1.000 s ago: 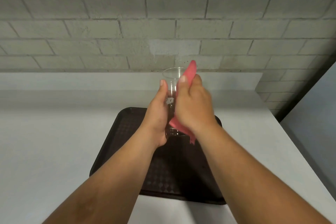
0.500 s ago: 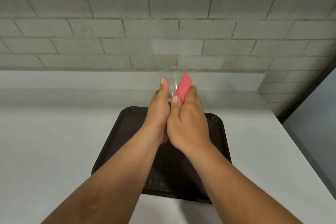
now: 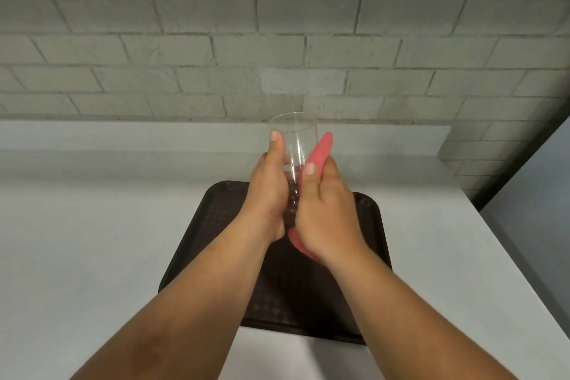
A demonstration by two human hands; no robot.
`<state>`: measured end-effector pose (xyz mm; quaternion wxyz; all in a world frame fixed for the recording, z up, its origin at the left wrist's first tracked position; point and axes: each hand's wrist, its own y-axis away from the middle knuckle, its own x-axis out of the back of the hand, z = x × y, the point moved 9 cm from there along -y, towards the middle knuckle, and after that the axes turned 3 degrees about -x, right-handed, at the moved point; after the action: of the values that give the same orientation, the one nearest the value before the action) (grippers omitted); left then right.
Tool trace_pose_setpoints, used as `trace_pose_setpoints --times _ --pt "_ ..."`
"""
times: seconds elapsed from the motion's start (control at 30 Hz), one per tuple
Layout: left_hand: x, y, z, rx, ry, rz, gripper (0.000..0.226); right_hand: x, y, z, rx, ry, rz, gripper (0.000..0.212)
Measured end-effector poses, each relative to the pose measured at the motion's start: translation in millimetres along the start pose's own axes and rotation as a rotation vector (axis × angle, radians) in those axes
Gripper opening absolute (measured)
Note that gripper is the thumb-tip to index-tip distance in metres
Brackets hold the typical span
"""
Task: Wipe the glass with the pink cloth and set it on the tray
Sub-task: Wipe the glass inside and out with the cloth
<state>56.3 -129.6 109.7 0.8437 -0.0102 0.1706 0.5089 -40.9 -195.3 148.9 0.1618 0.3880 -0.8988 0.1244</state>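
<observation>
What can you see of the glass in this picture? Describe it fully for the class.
The glass is clear, tall and tapered, wider at its round open rim than at its base. It looks empty and stands roughly upright, held in the air above the dark tray, not resting on it. The left hand grips its left side, thumb near the rim. The right hand presses the pink cloth against its right side. Its base is hidden between the hands.

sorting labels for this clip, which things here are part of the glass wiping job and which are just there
Part of the job: glass, pink cloth, tray, left hand holding the glass, right hand holding the cloth.

Just there: white counter, brick wall.
</observation>
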Motion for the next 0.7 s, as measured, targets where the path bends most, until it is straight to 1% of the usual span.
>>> trace_pose_setpoints --times 0.07,0.13,0.2,0.27,0.33,0.37,0.4,0.43,0.5,0.57,0.63,0.7 --pt "-1.5 2.7 -0.7 -0.009 -0.062 -0.011 0.068 -5.5 3.8 -5.6 0.036 0.108 0.016 0.063" --pt "-8.9 8.6 -5.5 -0.012 -0.053 -0.075 0.074 -2.8 -4.4 -14.9 0.072 0.175 0.055 0.071" --pt "-13.6 16.0 -7.3 -0.017 -0.054 -0.099 0.073 8.3 -17.7 -25.5 0.085 0.180 0.114 0.066" --pt "-12.7 17.6 -4.7 -0.043 -0.059 -0.077 0.066 19.0 -31.9 -25.9 0.029 0.094 0.128 0.055" --pt "-9.7 17.5 -1.9 -0.046 -0.004 -0.055 0.061 21.1 -41.2 -14.5 -0.091 -0.099 0.049 0.061" --pt "-8.7 16.4 -1.4 -0.043 0.022 -0.059 0.064 18.5 -40.4 -6.8 -0.156 -0.196 -0.001 0.065" --pt "-8.2 15.3 -0.6 -0.034 0.031 -0.064 0.068 16.0 -36.5 -1.4 -0.189 -0.253 -0.030 0.067" --pt "-6.7 14.8 1.1 -0.025 0.029 -0.048 0.070 14.0 -30.5 1.3 -0.184 -0.249 -0.033 0.065" --pt "-0.4 13.2 3.5 -0.005 0.019 0.026 0.070 7.8 -14.4 0.5 -0.090 -0.122 -0.012 0.058" --pt "4.4 10.4 4.2 0.003 -0.036 0.084 0.070 -2.5 3.6 -4.3 0.003 0.014 -0.005 0.056" --pt "4.3 11.6 6.6 -0.026 -0.090 0.082 0.081 -9.0 9.8 -6.9 0.048 0.113 0.014 0.064" --pt "-2.2 15.7 6.0 -0.050 -0.097 0.018 0.086 -6.7 3.4 -12.4 0.071 0.157 0.038 0.070"
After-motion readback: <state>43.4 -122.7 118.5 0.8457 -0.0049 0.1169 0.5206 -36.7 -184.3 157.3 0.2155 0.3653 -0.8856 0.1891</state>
